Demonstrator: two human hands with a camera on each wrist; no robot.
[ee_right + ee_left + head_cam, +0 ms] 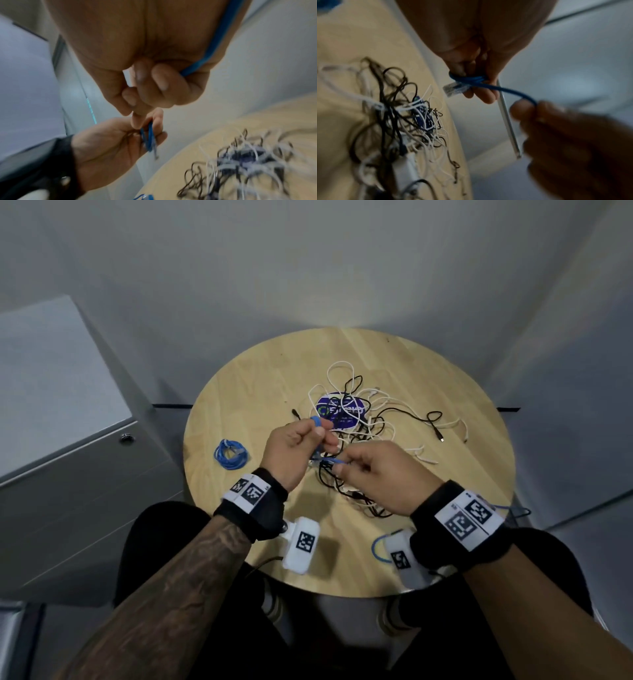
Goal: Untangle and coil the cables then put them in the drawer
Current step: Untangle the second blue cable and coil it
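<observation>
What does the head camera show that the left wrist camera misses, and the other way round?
Only the head view shows the whole round table, a finished blue coil lying near its left edge, and the grey cabinet beside it. Only the left wrist view shows, up close, the blue cable wound round the left hand's fingers with its clear plug sticking out. Both show the left hand and right hand each keeping a grip on that cable, above the black and white tangle.
</observation>
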